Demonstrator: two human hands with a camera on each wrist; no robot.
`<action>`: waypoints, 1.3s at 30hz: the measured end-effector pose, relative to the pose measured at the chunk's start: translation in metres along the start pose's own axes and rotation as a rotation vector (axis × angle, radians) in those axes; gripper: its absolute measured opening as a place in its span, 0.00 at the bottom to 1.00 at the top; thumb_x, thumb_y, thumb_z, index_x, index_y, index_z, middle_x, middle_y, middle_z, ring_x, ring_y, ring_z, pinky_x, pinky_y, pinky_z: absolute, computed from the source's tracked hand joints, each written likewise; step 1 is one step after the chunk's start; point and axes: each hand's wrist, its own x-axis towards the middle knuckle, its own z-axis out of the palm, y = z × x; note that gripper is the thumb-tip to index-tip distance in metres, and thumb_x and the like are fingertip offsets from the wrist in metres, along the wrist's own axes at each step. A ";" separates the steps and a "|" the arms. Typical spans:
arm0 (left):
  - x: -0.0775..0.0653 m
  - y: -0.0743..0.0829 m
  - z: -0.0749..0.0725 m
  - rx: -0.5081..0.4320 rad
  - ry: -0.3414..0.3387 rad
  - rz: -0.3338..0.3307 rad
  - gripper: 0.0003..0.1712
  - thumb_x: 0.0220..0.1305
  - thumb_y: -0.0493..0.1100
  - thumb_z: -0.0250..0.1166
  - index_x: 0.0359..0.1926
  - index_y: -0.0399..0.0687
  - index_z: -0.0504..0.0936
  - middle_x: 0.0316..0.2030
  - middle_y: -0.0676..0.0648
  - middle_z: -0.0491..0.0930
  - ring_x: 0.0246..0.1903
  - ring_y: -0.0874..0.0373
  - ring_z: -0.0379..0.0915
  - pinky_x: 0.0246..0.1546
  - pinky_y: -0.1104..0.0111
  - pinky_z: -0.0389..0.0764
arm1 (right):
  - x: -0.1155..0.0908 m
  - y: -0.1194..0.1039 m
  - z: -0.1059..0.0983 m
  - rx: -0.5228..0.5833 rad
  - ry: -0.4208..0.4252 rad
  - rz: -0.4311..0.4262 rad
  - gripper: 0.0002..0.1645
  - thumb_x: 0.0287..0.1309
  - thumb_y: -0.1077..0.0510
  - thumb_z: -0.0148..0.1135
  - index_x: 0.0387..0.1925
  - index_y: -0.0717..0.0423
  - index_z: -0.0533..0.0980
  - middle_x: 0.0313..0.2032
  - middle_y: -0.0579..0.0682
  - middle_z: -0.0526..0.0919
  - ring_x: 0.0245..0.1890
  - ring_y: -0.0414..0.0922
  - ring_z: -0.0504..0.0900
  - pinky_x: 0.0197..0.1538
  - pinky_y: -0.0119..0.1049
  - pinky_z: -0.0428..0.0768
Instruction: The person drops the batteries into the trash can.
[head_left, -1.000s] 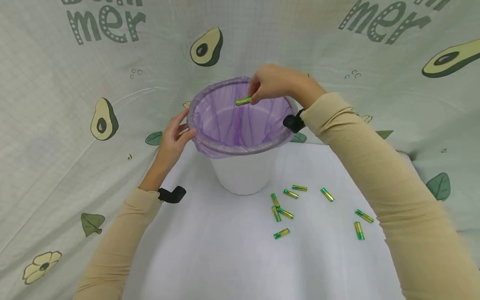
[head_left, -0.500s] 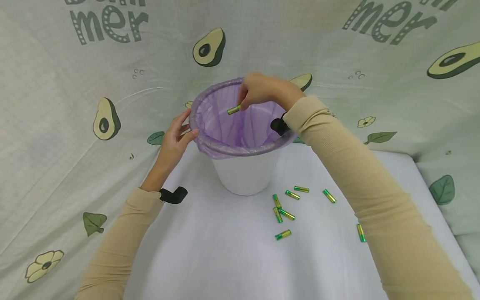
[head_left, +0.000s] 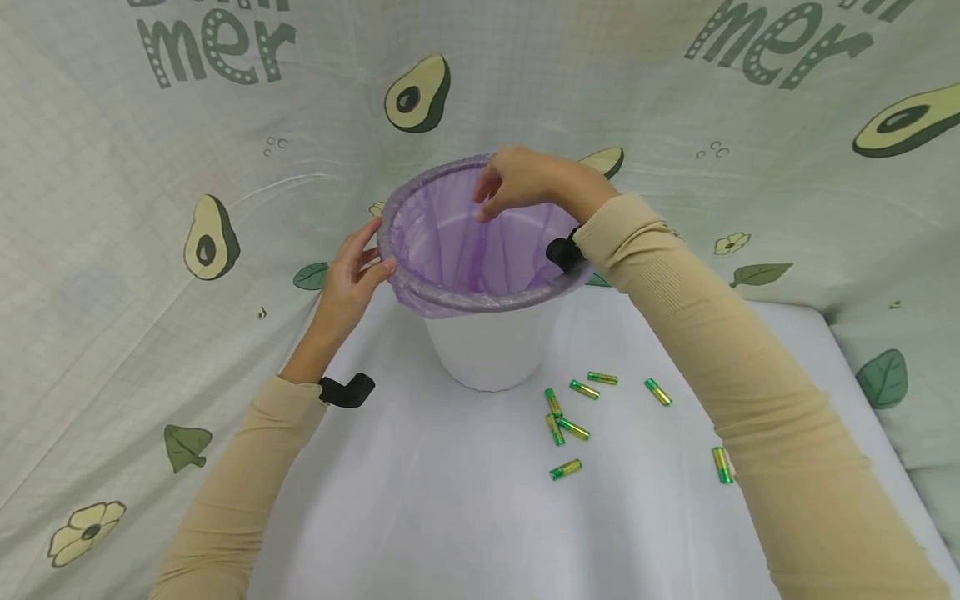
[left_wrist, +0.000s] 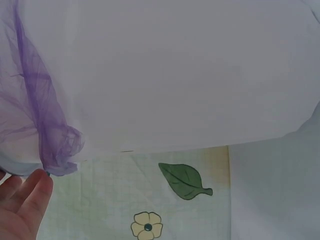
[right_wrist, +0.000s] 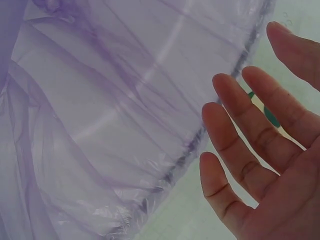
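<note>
A white trash bin (head_left: 487, 350) stands upright, lined with a purple bag (head_left: 450, 242) folded over its rim. At the left side of that rim my left hand (head_left: 351, 279) holds on, thumb and fingers spread along the edge; in the left wrist view its fingers (left_wrist: 37, 197) meet the rim beside the bunched bag. My right hand (head_left: 517, 179) is over the bin's opening with nothing in it. Its fingers (right_wrist: 225, 130) are parted and relaxed in the right wrist view, above the bag. Inside the bin, no battery shows.
Several green and yellow batteries lie on the white table (head_left: 450, 500) right of the bin, including a near one (head_left: 566, 469), a farther one (head_left: 658, 392) and one beside the right sleeve (head_left: 722, 465). A cloth with avocado prints (head_left: 417, 93) hangs behind.
My right hand moved left and lower over the bin, then its fingers let go of the battery, which is out of sight now. My left hand stayed at the rim.
</note>
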 end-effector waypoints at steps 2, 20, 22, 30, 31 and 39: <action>0.000 0.000 0.000 0.001 0.002 0.002 0.35 0.64 0.40 0.56 0.70 0.49 0.57 0.68 0.46 0.56 0.61 0.47 0.62 0.61 0.57 0.67 | -0.001 0.000 -0.001 0.008 -0.004 0.001 0.23 0.58 0.53 0.58 0.54 0.58 0.74 0.53 0.56 0.75 0.54 0.49 0.72 0.59 0.44 0.70; 0.000 0.001 0.000 0.008 0.008 -0.007 0.34 0.64 0.40 0.56 0.70 0.49 0.57 0.67 0.46 0.57 0.60 0.49 0.63 0.60 0.63 0.69 | -0.030 -0.014 -0.013 0.020 0.006 -0.050 0.29 0.56 0.49 0.60 0.59 0.54 0.70 0.56 0.54 0.76 0.58 0.48 0.72 0.62 0.44 0.67; 0.000 0.001 0.000 0.011 0.006 -0.004 0.35 0.64 0.40 0.56 0.70 0.48 0.56 0.67 0.46 0.57 0.60 0.48 0.62 0.59 0.64 0.69 | -0.037 -0.015 -0.015 0.029 0.016 -0.058 0.30 0.56 0.48 0.60 0.60 0.53 0.69 0.57 0.53 0.76 0.59 0.48 0.71 0.62 0.45 0.67; 0.000 0.000 0.001 0.011 0.005 0.008 0.34 0.65 0.40 0.56 0.70 0.48 0.56 0.67 0.45 0.57 0.60 0.48 0.62 0.57 0.70 0.70 | -0.075 -0.010 -0.016 0.071 0.087 -0.087 0.35 0.55 0.44 0.62 0.62 0.51 0.68 0.60 0.49 0.73 0.58 0.46 0.71 0.62 0.46 0.68; 0.000 0.000 0.001 0.007 0.005 0.009 0.34 0.65 0.40 0.56 0.70 0.48 0.56 0.67 0.45 0.57 0.59 0.48 0.63 0.56 0.72 0.70 | -0.080 -0.009 -0.015 0.074 0.100 -0.092 0.35 0.55 0.43 0.62 0.62 0.51 0.68 0.60 0.48 0.73 0.57 0.46 0.71 0.61 0.46 0.68; 0.000 0.001 0.000 0.004 0.001 0.002 0.34 0.65 0.41 0.55 0.71 0.49 0.56 0.67 0.46 0.57 0.60 0.48 0.62 0.56 0.72 0.69 | -0.122 0.006 -0.006 0.130 0.219 -0.144 0.31 0.55 0.47 0.63 0.59 0.51 0.70 0.58 0.49 0.74 0.55 0.47 0.72 0.61 0.47 0.67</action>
